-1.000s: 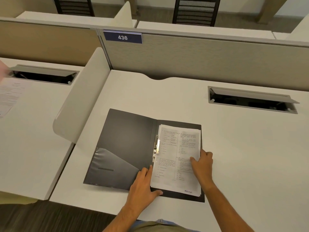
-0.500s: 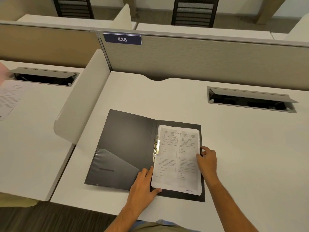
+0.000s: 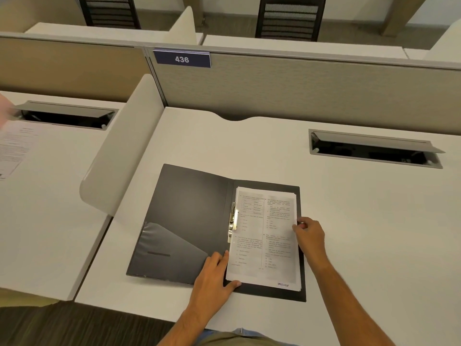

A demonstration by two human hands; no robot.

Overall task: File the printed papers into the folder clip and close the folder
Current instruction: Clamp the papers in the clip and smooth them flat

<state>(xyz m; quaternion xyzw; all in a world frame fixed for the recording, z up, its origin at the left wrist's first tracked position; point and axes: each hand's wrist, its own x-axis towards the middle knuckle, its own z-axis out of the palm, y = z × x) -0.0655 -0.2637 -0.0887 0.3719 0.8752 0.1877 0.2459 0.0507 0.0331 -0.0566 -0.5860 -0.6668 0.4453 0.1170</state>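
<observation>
A dark grey folder (image 3: 189,211) lies open on the white desk. Its left flap has a clear pocket. A stack of printed papers (image 3: 267,236) rests on the right flap. The stack's left edge meets the metal clip (image 3: 233,222) at the spine. My left hand (image 3: 212,278) lies flat on the folder at the stack's lower left corner, thumb against the bottom edge. My right hand (image 3: 309,237) pinches the right edge of the stack at mid height.
A curved white divider (image 3: 119,151) stands left of the folder. An open cable hatch (image 3: 374,148) sits at the back right of the desk. The neighbouring desk at the left holds another printed sheet (image 3: 15,146) and a hatch (image 3: 64,116). A grey partition labelled 436 (image 3: 182,59) stands behind.
My right hand slid off the face of the page to the stack's right edge and now grips it. My left hand and the folder stayed put.
</observation>
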